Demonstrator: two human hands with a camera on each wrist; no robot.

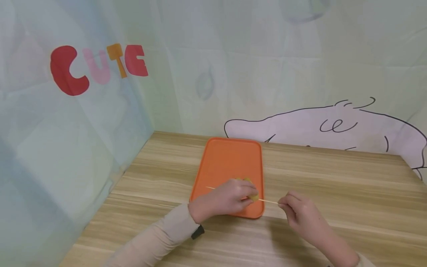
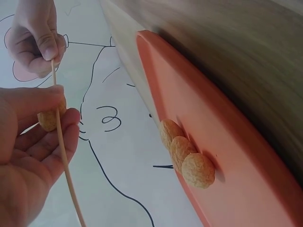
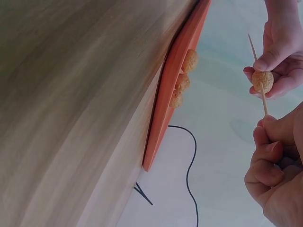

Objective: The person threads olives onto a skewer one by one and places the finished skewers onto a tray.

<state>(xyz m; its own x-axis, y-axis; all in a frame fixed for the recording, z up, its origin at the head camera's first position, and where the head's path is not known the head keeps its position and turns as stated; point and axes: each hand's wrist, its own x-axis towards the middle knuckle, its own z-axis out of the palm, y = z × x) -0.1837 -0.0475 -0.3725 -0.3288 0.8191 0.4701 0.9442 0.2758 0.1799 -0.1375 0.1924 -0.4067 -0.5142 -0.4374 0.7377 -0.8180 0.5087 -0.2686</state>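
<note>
My left hand (image 1: pixel 230 198) pinches a wrinkled golden-brown ball (image 3: pixel 262 81) between thumb and fingers, over the near part of the orange tray (image 1: pixel 233 159). A thin wooden skewer (image 1: pixel 268 201) shows on both sides of that ball, its pointed end beyond the left hand in the right wrist view. To the right of the tray, my right hand (image 1: pixel 301 215) grips the skewer's other end with thumb and fingertips. Three similar balls (image 2: pixel 198 170) sit in a row on the tray, mostly hidden behind the left hand in the head view.
The tray lies lengthwise on a wood-grain table (image 1: pixel 320 178). A printed curtain (image 1: pixel 283 74) rises along the table's back and left edges, with coloured letters (image 1: pixel 70 70) on its left side.
</note>
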